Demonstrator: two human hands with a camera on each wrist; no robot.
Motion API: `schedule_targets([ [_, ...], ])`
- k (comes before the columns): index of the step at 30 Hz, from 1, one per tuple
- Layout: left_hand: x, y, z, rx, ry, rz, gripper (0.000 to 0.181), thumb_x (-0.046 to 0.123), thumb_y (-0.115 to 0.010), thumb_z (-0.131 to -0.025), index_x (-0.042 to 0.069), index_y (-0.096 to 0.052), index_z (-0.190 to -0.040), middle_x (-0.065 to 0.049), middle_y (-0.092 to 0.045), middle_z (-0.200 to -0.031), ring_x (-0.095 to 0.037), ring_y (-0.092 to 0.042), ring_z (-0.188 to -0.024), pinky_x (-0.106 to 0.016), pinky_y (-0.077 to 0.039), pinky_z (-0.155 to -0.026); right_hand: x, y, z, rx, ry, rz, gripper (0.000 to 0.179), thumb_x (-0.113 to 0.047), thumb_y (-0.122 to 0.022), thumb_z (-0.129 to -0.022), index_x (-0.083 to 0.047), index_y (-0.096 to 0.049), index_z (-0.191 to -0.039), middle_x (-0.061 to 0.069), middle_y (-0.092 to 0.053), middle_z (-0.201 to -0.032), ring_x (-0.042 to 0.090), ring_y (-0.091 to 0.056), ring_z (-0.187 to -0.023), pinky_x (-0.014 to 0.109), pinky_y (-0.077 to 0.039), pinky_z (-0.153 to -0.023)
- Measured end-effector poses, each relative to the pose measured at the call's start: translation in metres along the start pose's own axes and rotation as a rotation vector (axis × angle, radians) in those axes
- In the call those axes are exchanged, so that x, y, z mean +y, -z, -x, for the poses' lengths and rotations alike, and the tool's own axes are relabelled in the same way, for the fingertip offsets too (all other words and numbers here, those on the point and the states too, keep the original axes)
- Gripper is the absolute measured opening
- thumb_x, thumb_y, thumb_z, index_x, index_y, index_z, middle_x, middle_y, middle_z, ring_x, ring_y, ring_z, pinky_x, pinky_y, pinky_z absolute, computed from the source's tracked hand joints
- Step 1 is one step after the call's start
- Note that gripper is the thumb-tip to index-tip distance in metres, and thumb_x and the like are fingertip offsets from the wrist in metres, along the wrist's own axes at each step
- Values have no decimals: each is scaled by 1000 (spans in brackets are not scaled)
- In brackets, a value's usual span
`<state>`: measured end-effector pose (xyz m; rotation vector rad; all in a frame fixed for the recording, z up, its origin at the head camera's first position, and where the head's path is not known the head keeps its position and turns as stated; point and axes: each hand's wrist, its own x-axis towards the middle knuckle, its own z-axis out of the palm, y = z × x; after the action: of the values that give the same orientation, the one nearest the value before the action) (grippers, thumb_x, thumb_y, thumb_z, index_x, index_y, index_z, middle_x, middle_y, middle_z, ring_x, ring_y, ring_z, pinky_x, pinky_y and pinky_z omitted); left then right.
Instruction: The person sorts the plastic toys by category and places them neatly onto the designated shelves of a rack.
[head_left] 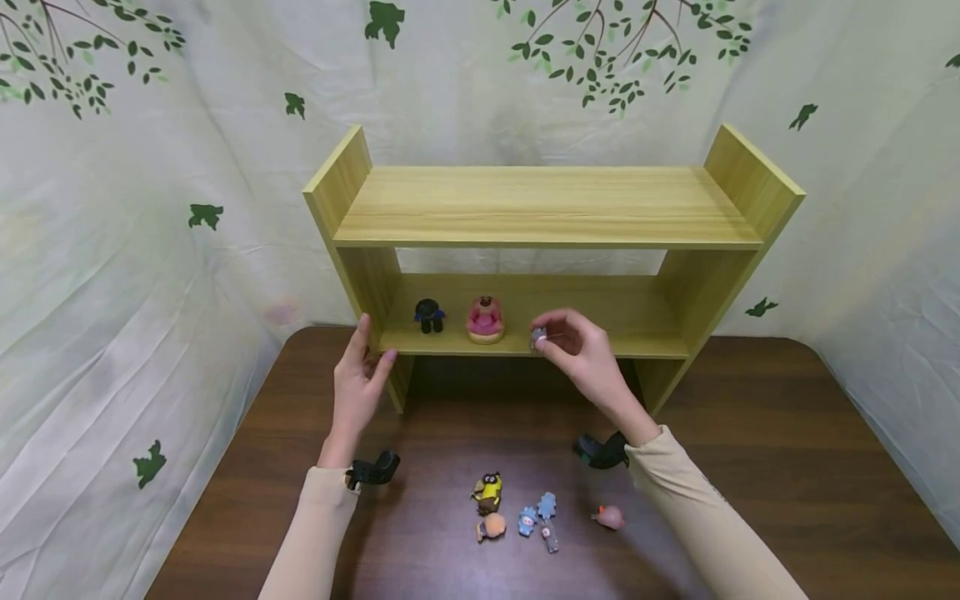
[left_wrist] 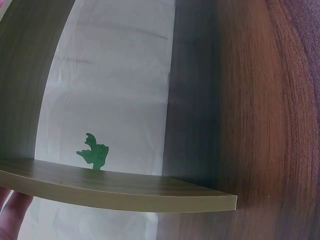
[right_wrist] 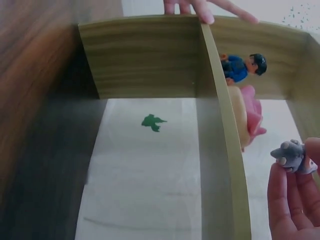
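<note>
Right hand (head_left: pixel 588 357): pinching a small, rounded gray figurine (right_wrist: pixel 291 156) at the lower board (head_left: pixel 630 304)
Left hand (head_left: pixel 357 387): spreading its fingers, touching the shelf (head_left: pixel 540 204) at its left end
Shelf: showing pale, straight wood grain

A small grey figure (head_left: pixel 538 336) with a whitish patch and pale rounded knobs is pinched between thumb and fingers of the right hand (head_left: pixel 588 362). It is at the front edge of the shelf's (head_left: pixel 547 204) lower board, about six o'clock from the shelf's centre; whether it touches the board is unclear. In the right wrist view its pointed end faces nine o'clock. The shelf, yellowish wood-grain, stands upright, the left hand (head_left: pixel 356 392) touching its eight o'clock side.
</note>
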<state>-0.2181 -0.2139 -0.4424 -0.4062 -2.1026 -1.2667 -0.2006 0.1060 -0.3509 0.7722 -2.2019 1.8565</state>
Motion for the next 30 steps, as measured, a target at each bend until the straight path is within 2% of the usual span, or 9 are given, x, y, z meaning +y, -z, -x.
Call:
schedule_targets([
  [2,2,0,-1,2,-8,1,81,-12,-62,-87,21,-27,-152,-21,-35,-148,-43,-49,-118,-6,-40,-78,0,1,-3,8,-11,14,22,9,-61,-88,13,-58,-110,31,-61,-105,39,-60,-92,30,-52,-78],
  [6,24,2,-2,-2,-15,-3,79,-14,-60,-87,16,-27,-152,-27,-35,-145,-46,-49,-116,-7,-41,-79,-2,2,-9,23,-25,69,22,8,-63,-88,13,-60,-109,28,-62,-104,38,-61,-91,33,-52,-76],
  [9,39,5,-3,-6,-11,-6,77,-10,-60,-89,19,-28,-152,-30,-36,-143,-49,-48,-115,-8,-41,-80,-3,2,-12,28,-38,104,23,7,-64,-87,13,-60,-109,26,-63,-103,37,-61,-92,36,-51,-76],
  [11,40,6,-4,-7,-12,-5,76,-9,-60,-90,19,-28,-152,-30,-36,-143,-50,-49,-113,-9,-42,-80,-4,2,-13,29,-52,115,23,7,-65,-87,12,-61,-109,26,-63,-103,37,-61,-93,38,-51,-77],
  [18,2,1,-1,5,-21,-4,80,-11,-62,-87,19,-27,-152,-22,-35,-147,-45,-48,-117,-6,-40,-79,2,1,-20,22,-64,152,23,5,-66,-87,11,-61,-109,25,-63,-103,36,-61,-95,45,-50,-79],
  [20,-1,0,0,5,-17,-5,79,-7,-62,-89,23,-27,-152,-19,-35,-148,-43,-48,-119,-7,-41,-79,4,1,-21,18,-60,163,23,5,-65,-87,11,-61,-109,25,-63,-103,36,-61,-95,45,-50,-79],
  [24,-3,0,0,3,-17,-3,77,-3,-62,-91,28,-27,-152,-16,-35,-150,-40,-47,-121,-8,-42,-80,4,-1,-24,3,-55,178,23,6,-65,-87,12,-60,-108,25,-63,-101,36,-62,-94,45,-50,-78],
  [27,-1,0,0,6,-26,1,78,-6,-62,-90,26,-27,-152,-18,-35,-149,-43,-49,-118,-7,-42,-79,2,-2,-25,-9,-63,178,21,7,-65,-87,12,-61,-107,25,-63,-99,36,-62,-90,46,-50,-75],
  [30,12,2,-1,5,-25,-4,81,-11,-61,-88,23,-27,-152,-23,-35,-147,-45,-48,-117,-8,-42,-79,2,-2,-26,-21,-68,179,21,8,-65,-86,12,-61,-106,26,-63,-98,37,-62,-90,47,-50,-76],
])
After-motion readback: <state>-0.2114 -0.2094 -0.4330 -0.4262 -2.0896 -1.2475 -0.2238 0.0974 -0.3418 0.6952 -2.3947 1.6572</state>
